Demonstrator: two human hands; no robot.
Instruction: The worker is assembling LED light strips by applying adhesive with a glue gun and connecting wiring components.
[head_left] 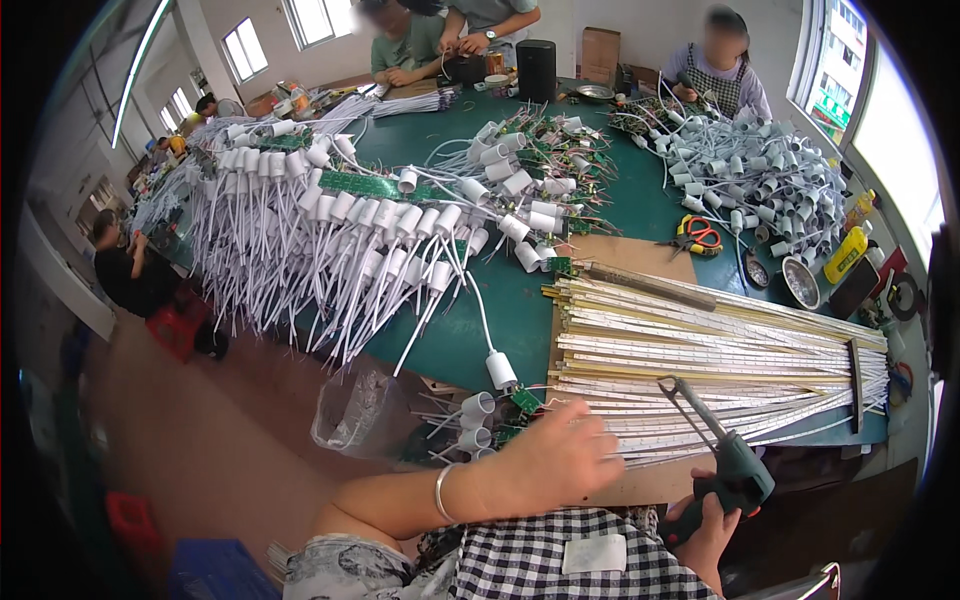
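Observation:
My right hand grips a dark green soldering gun by its handle, its long metal tip pointing up and left over the strips. My left hand is closed, fingers curled together over the near left ends of the strips. Anything inside those fingers is hidden. Long, thin white and yellowish light strips lie side by side below both hands. Just beyond my left hand, a small green circuit board with thin wires sits against a white cylindrical lamp holder with a white cable.
Many wired white lamp holders cover the table's left; another heap lies back right. Orange-handled pliers, a metal bowl and a yellow bottle are at right. A dark bar crosses the strips. Co-workers sit and stand around.

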